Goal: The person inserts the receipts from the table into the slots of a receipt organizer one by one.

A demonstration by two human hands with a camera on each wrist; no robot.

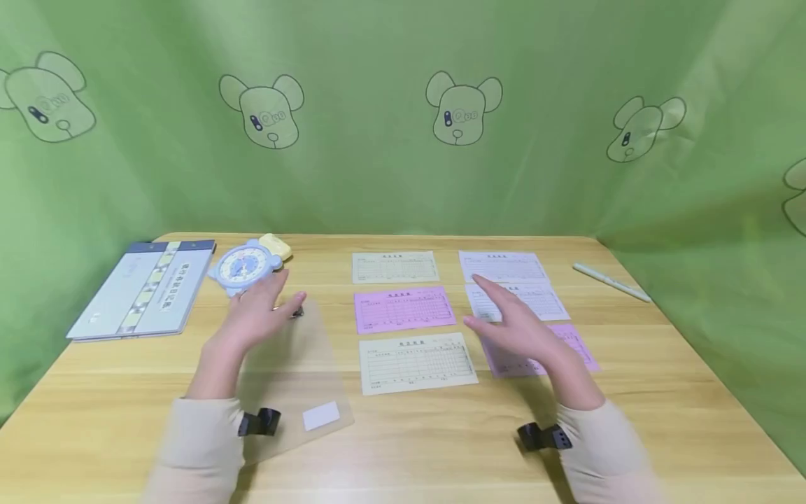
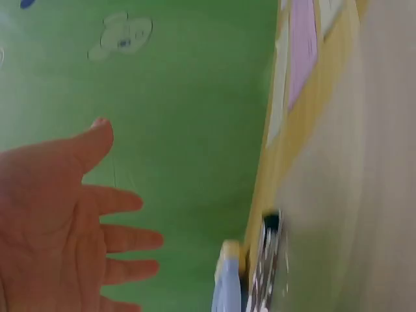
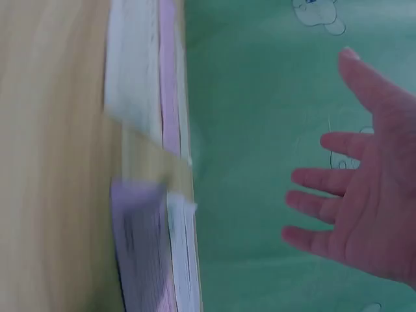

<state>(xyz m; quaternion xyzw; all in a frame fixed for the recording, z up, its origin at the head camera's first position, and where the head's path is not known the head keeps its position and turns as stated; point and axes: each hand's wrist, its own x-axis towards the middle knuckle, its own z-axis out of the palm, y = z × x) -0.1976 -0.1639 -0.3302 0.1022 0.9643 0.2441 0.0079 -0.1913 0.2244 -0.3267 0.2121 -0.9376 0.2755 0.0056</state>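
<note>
My left hand (image 1: 252,315) hovers over a see-through clipboard (image 1: 296,371), its fingers spread and holding nothing. The board's metal clip (image 2: 265,260) shows in the left wrist view, below the hand's level. My right hand (image 1: 519,325), also with fingers apart and nothing in it, is over the right column of printed paper slips. That column has a white slip (image 1: 504,267) at the back, another white slip (image 1: 544,302) and a pink slip (image 1: 578,343) partly hidden by the hand. Between the hands lie a pale green slip (image 1: 394,267), a pink slip (image 1: 404,310) and a larger-looking pale green slip (image 1: 417,364).
A blue-and-white account book (image 1: 147,290) lies at the left. Beside it are a blue toy-like clock (image 1: 242,266) and a pale yellow block (image 1: 275,246). Far right is a light green pen (image 1: 611,282). A green curtain (image 1: 378,189) encloses the wooden table (image 1: 441,448).
</note>
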